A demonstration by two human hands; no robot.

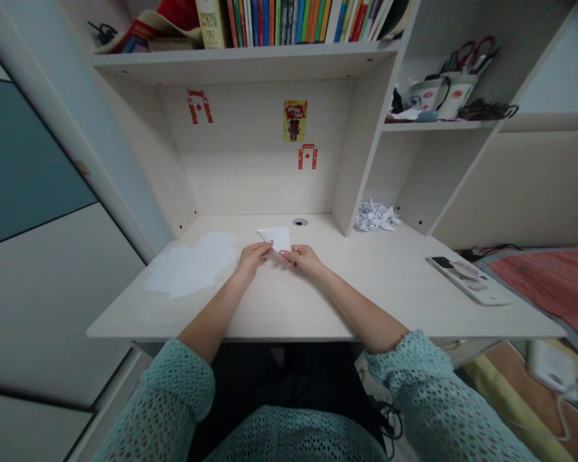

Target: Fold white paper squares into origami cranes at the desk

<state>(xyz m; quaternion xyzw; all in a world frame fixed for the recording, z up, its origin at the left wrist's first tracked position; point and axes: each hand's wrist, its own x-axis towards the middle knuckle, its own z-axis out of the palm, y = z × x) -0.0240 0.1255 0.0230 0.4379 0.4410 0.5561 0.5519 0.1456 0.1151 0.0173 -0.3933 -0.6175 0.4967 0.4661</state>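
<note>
- The left hand [253, 260] and the right hand [302, 260] are bare and close together above the pale wood-grain table [376, 285], with their fingertips meeting at the lower edge of a small white folded paper piece [277, 237].
- Both grips look closed in a light pinch on that piece, which is held just above the table, its pointed corner toward the left; the exact finger placement is partly hidden.
- That piece has been folded down from a full sheet, though the layers are too small to count.
- A loose pile of white folded paper shapes [376, 217] sits at the back right of the table, inside the shelf opening, well apart from the hands. Their exact form cannot be made out.
- Thin, flat white paper sheets [190, 264] lie overlapped on the left of the table, near the left hand, and show no clear folds.
- A phone in a white patterned case [467, 280] lies near the right table edge.
- Above, a row of colourful books [289, 22] stands on a pale wooden shelf [241, 59], and a white mug holding red-handled scissors [455, 96] stands on a side shelf.
- Red paper-cut decorations [199, 106] are stuck to the pale back panel [250, 173].
</note>
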